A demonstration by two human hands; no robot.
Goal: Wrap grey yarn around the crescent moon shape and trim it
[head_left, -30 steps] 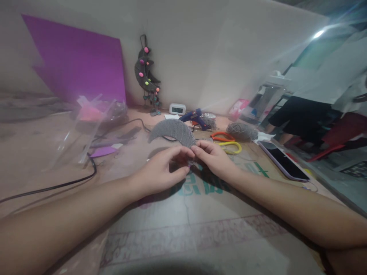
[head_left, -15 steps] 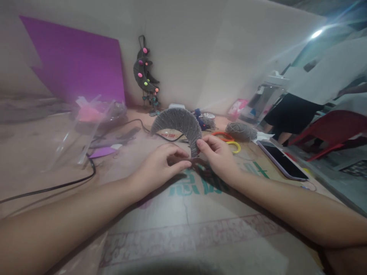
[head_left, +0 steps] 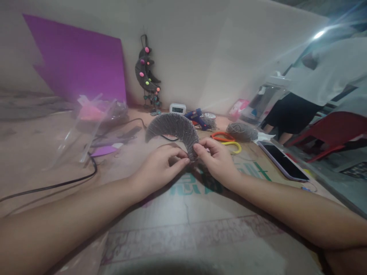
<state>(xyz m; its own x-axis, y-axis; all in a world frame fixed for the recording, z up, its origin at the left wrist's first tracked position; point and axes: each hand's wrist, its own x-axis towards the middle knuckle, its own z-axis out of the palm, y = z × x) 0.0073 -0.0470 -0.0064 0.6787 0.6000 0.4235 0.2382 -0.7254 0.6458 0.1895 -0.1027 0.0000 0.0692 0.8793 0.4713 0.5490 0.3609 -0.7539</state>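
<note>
A crescent wrapped in grey yarn point(head_left: 174, 126) stands up from my fingers, its curve arching to the left above the cardboard. My right hand point(head_left: 218, 158) pinches the crescent's lower right end between thumb and fingers. At that same tip, my left hand point(head_left: 163, 168) has its thumb and forefinger closed together, touching the lower edge; any loose yarn end between them is too small to make out. Just behind my right hand lie pliers with orange and yellow handles point(head_left: 222, 136). A ball of grey yarn point(head_left: 242, 131) rests farther right.
A blue glue gun point(head_left: 197, 118) and a white digital clock point(head_left: 177, 109) sit near the wall. A decorated moon hanging point(head_left: 146, 72) is on the wall beside a purple sheet point(head_left: 80, 61). A phone point(head_left: 283, 160) lies at right. A black cable point(head_left: 57, 187) crosses the left side. A person point(head_left: 304, 110) stands beyond.
The crescent tilted upright and turned its face, then leaned back left and lower. My left fingers came off its tip and closed at it again; my right hand kept its pinch.
</note>
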